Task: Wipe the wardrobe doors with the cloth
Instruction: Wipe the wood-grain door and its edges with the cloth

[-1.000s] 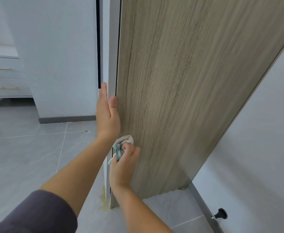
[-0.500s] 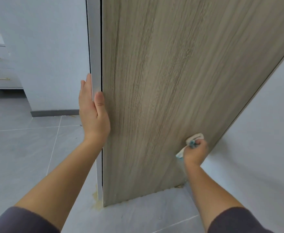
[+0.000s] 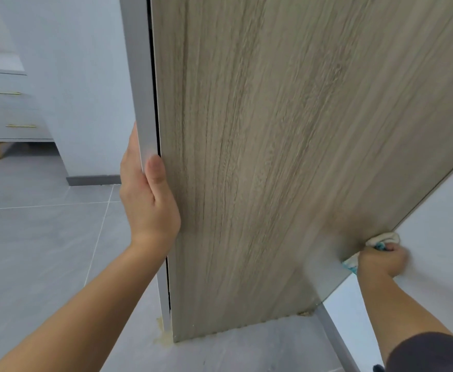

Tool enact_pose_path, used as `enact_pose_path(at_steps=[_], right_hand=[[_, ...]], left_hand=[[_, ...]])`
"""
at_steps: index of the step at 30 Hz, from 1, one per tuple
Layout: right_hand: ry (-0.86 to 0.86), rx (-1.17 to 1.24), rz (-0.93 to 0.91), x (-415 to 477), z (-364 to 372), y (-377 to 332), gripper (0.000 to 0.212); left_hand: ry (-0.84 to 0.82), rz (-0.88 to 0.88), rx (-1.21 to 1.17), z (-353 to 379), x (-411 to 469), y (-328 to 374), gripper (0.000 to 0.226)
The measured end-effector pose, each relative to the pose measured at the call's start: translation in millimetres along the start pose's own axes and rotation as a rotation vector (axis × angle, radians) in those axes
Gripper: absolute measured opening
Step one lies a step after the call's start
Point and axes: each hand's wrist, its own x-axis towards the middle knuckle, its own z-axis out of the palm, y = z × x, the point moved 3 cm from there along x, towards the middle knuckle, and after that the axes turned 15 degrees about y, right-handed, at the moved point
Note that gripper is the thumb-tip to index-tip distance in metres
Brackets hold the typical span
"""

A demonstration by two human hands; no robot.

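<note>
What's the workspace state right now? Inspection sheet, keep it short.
Surface: wardrobe door, wood-grain face, above grey floor tiles.
Job's things: cloth, bunched, at the door's lower right edge.
Clutter: yellowish residue on the floor at the door's bottom left corner.
Grippers: left hand holds the door's left edge, thumb on the face; right hand grips the cloth.
Cables: nothing seen.
Surroundings: white drawer unit far left; white wall on the right.

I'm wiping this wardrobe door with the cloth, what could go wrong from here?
The right hand holds the cloth at the edge of the door, by the white wall; if the door swings that way, knuckles may get pinched. The left hand grips the other edge, so its fingers could be caught if it closes.
</note>
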Motion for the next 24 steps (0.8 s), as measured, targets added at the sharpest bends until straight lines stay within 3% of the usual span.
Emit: enact_pose_path(at_steps=[4, 5, 7, 8, 11, 15, 20, 24], right_hand=[[0.04, 0.026, 0.097, -9, -7, 0, 0.018], [-0.035, 0.061, 0.118, -18, -8, -4, 0.019], [-0.071, 0.32, 0.383, -31, -8, 5, 0.032], [-0.075, 0.304, 0.405, -44, -13, 2, 0.037], [-0.091, 0.206, 0.326, -70, -21, 3, 0.047], [-0.25, 0.222, 0.374, -137, -34, 4, 0.029], [-0.434, 0.261, 0.403, -243, -51, 1, 0.024], [-0.477, 0.264, 0.393, -308, -64, -2, 0.027]], left_hand=[[0.002, 0.01, 0.023, 0, 0, 0, 0.076], [-0.003, 0.014, 0.023, 0, 1, 1, 0.075], [-0.009, 0.02, 0.021, 0, 1, 1, 0.072], [-0.013, 0.021, 0.019, 0, 1, 1, 0.068], [-0.026, 0.015, -0.005, 1, 2, 1, 0.054], [-0.067, -0.022, 0.003, 0, 0, 2, 0.053], [-0.174, -0.052, -0.002, -6, 3, 7, 0.055], [-0.27, -0.215, 0.01, -24, -27, 3, 0.056]])
